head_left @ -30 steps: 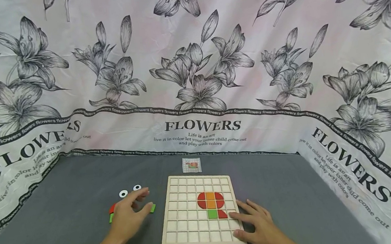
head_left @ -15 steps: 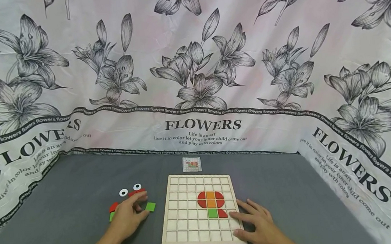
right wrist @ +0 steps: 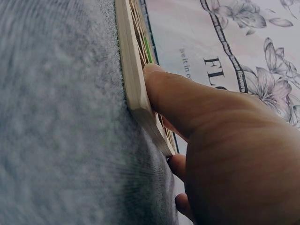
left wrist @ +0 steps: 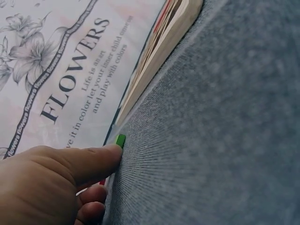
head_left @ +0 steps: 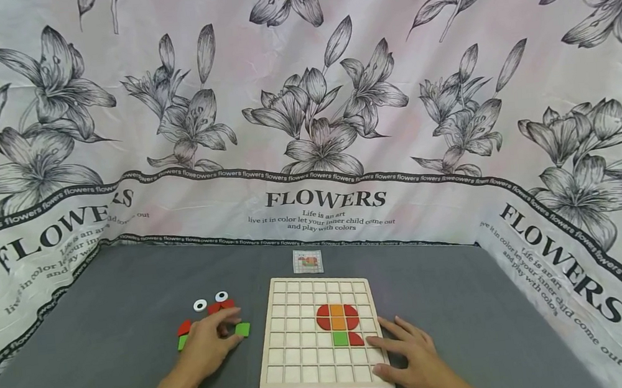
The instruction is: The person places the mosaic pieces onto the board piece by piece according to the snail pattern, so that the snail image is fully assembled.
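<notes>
Left grip (head_left: 206,346) stands parted, narrower than a second ago, at the green square (head_left: 243,330)
Red piece (head_left: 229,303) now shows beyond; relaxed right grip (head_left: 413,356) stays on the board (head_left: 329,386)

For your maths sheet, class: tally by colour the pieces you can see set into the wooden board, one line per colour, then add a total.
Red pieces: 5
Orange pieces: 2
Green piece: 1
Total: 8

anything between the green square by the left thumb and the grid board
Nothing visible: only grey tabletop lies between the green square and the left edge of the wooden grid board. The right hand is at the opposite edge.
</notes>
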Demonstrator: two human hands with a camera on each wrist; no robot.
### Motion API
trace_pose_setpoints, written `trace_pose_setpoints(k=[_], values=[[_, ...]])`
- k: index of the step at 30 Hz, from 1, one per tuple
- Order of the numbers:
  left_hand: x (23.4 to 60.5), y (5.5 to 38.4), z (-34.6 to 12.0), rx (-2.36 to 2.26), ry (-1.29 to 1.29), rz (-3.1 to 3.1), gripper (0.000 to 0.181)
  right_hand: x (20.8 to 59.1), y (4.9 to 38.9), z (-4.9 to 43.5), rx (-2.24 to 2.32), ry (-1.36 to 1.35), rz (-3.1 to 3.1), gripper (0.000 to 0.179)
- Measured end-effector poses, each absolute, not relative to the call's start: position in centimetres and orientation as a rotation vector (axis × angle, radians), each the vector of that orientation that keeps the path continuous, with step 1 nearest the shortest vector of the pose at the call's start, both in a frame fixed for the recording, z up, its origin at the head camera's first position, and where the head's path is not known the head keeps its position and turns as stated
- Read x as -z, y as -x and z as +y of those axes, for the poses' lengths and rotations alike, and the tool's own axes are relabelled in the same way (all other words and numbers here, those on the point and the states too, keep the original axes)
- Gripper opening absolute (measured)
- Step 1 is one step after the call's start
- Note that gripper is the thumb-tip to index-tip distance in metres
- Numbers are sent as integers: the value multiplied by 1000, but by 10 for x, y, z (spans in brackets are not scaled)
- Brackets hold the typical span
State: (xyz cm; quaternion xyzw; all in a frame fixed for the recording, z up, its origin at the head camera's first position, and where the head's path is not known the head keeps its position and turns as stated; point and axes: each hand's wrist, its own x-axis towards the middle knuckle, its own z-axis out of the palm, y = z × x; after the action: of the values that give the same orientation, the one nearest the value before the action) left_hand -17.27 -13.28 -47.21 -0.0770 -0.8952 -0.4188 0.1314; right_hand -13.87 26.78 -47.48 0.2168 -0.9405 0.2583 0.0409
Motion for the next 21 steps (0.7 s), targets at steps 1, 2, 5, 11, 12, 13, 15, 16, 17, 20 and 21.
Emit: trace_pose_setpoints(k=[1,2,5,11,12,13,15,16,17,20,21], values=[[473,172,-133,1221,228,-2587,48,474,139,268,-787,-662,-2883,49],[473,172,-133,1228,235,-2576,47,474,139,267,-786,-662,-2886,49],[474,170,-134,1263,239,-2545,44,473,138,266,-784,-675,-2885,49],[467,164,-128,1325,292,-2446,38,472,139,265,-781,-698,-2876,49],[465,163,-127,1334,313,-2427,38,472,139,265,-786,-698,-2881,49],[463,161,-125,1346,333,-2411,37,471,139,265,-794,-693,-2889,50],[460,159,-120,1366,366,-2382,37,471,139,265,-807,-684,-2907,51],[459,159,-117,1366,380,-2372,37,470,139,265,-814,-680,-2915,52],[457,158,-115,1362,393,-2364,36,470,139,265,-818,-681,-2920,52],[454,158,-106,1372,418,-2349,36,470,139,266,-816,-686,-2921,52],[453,158,-103,1380,429,-2343,36,470,139,266,-809,-689,-2916,52]])
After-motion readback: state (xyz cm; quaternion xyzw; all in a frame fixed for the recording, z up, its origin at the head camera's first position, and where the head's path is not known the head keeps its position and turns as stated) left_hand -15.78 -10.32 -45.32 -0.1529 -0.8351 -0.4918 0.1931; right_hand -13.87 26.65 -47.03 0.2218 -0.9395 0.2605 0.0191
